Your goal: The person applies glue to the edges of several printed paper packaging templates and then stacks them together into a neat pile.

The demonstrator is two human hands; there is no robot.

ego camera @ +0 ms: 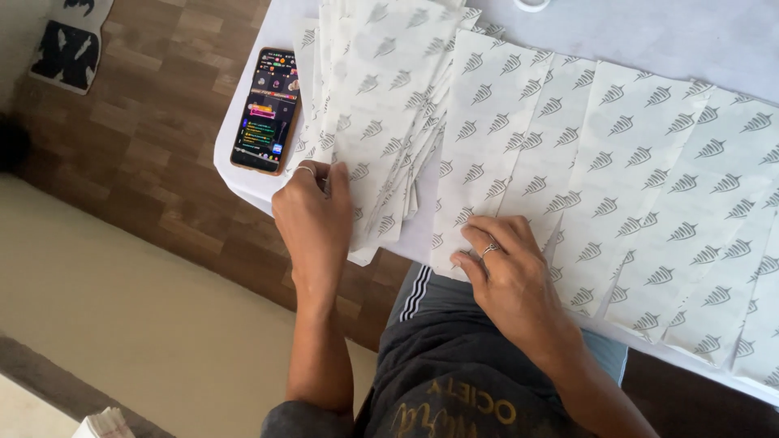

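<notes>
Hands come first in the view, both resting on white printed paper sheets at the near edge of a white table (243, 174). The left hand (312, 215), a ring on one finger, lies with fingers curled loosely and fingertips pressed on the lower corner of a stack of sheets (381, 105); whether it pinches a sheet or only pins it, I cannot tell. The right hand (507, 272), also ringed, lies flat and open, fingers spread over the bottom end of a single sheet (479, 138) beside the stack, holding it down without gripping.

The sheets look thin, light and limp, likely to slide over one another and crease if bent sharply. A corner or the overhanging near edge seems the best place to lift one, thumb under and fingers on top, with the other hand steadying the pile.

Farther right, a row of overlapping sheets (665, 195) fans across the table. Left of the stack lies a phone (266, 111) with its screen lit, near the table's edge. Beyond, a brown wood-pattern floor (154, 122) shows.
</notes>
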